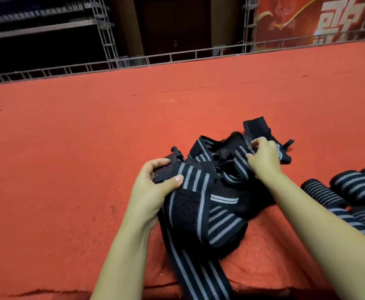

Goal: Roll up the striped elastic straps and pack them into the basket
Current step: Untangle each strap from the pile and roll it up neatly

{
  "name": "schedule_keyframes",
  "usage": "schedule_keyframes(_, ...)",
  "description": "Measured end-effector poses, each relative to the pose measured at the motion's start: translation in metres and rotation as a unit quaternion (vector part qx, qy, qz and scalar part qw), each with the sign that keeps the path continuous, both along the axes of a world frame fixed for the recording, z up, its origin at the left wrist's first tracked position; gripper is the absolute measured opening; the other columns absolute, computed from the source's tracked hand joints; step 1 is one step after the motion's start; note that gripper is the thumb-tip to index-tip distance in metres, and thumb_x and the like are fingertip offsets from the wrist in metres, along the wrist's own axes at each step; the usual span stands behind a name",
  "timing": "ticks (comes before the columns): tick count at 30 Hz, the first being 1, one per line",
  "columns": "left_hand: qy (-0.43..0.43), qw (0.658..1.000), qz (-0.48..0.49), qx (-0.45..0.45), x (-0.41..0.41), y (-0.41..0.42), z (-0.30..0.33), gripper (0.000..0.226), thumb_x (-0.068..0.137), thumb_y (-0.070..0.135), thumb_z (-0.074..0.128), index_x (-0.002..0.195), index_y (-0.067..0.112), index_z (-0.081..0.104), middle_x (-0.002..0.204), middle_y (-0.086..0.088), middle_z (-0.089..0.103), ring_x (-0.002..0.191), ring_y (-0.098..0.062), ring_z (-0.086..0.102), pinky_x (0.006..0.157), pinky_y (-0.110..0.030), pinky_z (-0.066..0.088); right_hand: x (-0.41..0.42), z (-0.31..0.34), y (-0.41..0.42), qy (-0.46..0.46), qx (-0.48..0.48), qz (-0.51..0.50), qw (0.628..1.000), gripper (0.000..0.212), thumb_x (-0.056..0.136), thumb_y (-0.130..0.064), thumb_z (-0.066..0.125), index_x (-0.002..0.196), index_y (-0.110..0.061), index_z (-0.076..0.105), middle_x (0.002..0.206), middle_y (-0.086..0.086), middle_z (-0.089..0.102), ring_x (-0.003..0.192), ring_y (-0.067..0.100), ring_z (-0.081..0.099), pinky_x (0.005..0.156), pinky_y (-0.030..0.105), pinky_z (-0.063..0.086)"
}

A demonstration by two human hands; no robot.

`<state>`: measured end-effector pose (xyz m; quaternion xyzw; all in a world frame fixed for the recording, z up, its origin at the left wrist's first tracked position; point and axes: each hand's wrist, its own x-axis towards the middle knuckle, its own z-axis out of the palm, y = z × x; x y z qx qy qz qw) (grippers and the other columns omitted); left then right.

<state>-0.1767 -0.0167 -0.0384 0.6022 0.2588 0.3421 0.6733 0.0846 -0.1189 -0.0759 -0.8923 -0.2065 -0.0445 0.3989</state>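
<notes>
Loose straps (209,204): black with grey stripes, heaped in a tangle on the red cloth (69,148), one tail trailing toward the near edge; left hand (153,191) clamps a strap's plain black end between thumb and fingers, apparently to find a starting end for rolling, while right hand (263,159) pinches a band at the top of the heap, likely to tease it free. Rolled straps (350,191): several finished rolls lying side by side just right of the heap, seemingly staged for packing. Basket: not in view.
</notes>
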Motion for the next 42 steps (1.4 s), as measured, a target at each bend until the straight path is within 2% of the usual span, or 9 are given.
schedule_keyframes(4,-0.029,0.999,-0.013,0.026,-0.007,-0.009,0.008,0.041,0.076,-0.009,0.073,0.105,0.018,0.062,0.094,0.000,0.071,0.073,-0.010,0.070,0.063,-0.024,0.057,-0.043,0.013,-0.006,-0.028,0.085,0.069,0.994,0.035,0.093,-0.038,0.057,0.114,-0.011,0.059,0.108,0.012,0.062,0.106,0.030,0.059,0.093,0.042,0.047)
schedule_keyframes(8,-0.045,0.997,-0.031,0.058,-0.011,-0.016,0.011,0.042,0.075,-0.009,0.074,0.105,0.018,0.062,0.090,0.006,0.072,0.075,-0.008,0.070,0.064,-0.020,0.054,-0.110,0.037,-0.015,0.405,0.110,0.266,0.868,0.057,0.096,-0.060,0.028,0.111,-0.015,0.059,0.094,0.015,0.072,0.079,0.022,0.071,0.063,0.030,0.057)
schedule_keyframes(13,-0.029,0.993,-0.054,0.097,-0.019,-0.020,0.015,0.043,0.073,-0.008,0.077,0.102,0.021,0.063,0.090,0.015,0.073,0.081,-0.006,0.069,0.069,-0.020,0.053,-0.117,0.047,-0.013,0.425,0.339,0.268,0.795,0.025,0.095,-0.015,0.056,0.118,-0.005,0.060,0.075,0.001,0.071,0.062,0.010,0.065,0.056,0.022,0.054)
schedule_keyframes(18,-0.013,0.997,-0.037,0.069,-0.026,-0.019,0.010,0.033,0.076,0.001,0.077,0.103,0.017,0.067,0.088,0.008,0.074,0.080,-0.009,0.068,0.068,-0.021,0.054,-0.125,0.061,-0.017,0.349,0.402,0.262,0.805,0.027,0.090,0.013,0.049,0.102,-0.009,0.059,0.057,-0.010,0.061,0.059,0.006,0.064,0.055,0.021,0.054)
schedule_keyframes(20,-0.013,0.999,-0.002,0.038,-0.027,-0.018,0.009,0.016,0.091,0.004,0.062,0.098,0.016,0.070,0.084,0.003,0.074,0.073,-0.011,0.066,0.064,-0.021,0.054,-0.131,0.062,-0.023,0.332,0.400,0.265,0.813,0.027,0.090,0.013,0.048,0.102,-0.009,0.060,0.047,-0.013,0.054,0.056,0.006,0.062,0.056,0.021,0.054)
schedule_keyframes(26,-0.021,0.992,0.124,0.030,-0.035,-0.002,0.003,0.022,0.098,0.007,0.054,0.094,0.021,0.070,0.090,-0.005,0.072,0.079,-0.017,0.066,0.065,-0.026,0.053,-0.144,0.063,-0.046,0.244,0.414,0.270,0.834,0.019,0.090,0.003,0.057,0.091,-0.014,0.066,0.055,-0.013,0.060,0.055,0.000,0.058,0.056,0.015,0.047)
schedule_keyframes(33,-0.106,0.994,0.018,-0.011,-0.030,-0.034,0.017,0.060,0.091,-0.002,0.059,0.140,0.027,0.043,0.089,-0.007,0.076,0.078,-0.017,0.072,0.066,-0.026,0.057,-0.182,0.053,-0.049,0.245,0.395,0.345,0.815,0.024,0.088,-0.006,0.064,0.101,-0.025,0.071,0.079,0.002,0.069,0.077,0.014,0.066,0.075,0.028,0.055)
schedule_keyframes(38,-0.147,0.989,-0.029,-0.018,-0.033,-0.054,0.023,0.026,0.089,-0.003,0.057,0.107,0.014,0.067,0.085,-0.007,0.075,0.075,-0.016,0.072,0.062,-0.023,0.055,-0.194,0.047,-0.053,0.193,0.381,0.303,0.852,0.032,0.089,-0.010,0.065,0.115,-0.029,0.062,0.079,0.002,0.073,0.079,0.015,0.067,0.081,0.035,0.053)
schedule_keyframes(42,-0.149,0.988,-0.038,-0.006,-0.033,-0.061,0.023,0.016,0.091,0.009,0.056,0.099,0.013,0.069,0.087,-0.006,0.075,0.078,-0.015,0.070,0.065,-0.023,0.055,-0.201,0.046,-0.053,0.157,0.386,0.268,0.868,0.014,0.087,-0.015,0.069,0.096,-0.025,0.065,0.073,0.004,0.071,0.073,0.027,0.065,0.079,0.042,0.052)
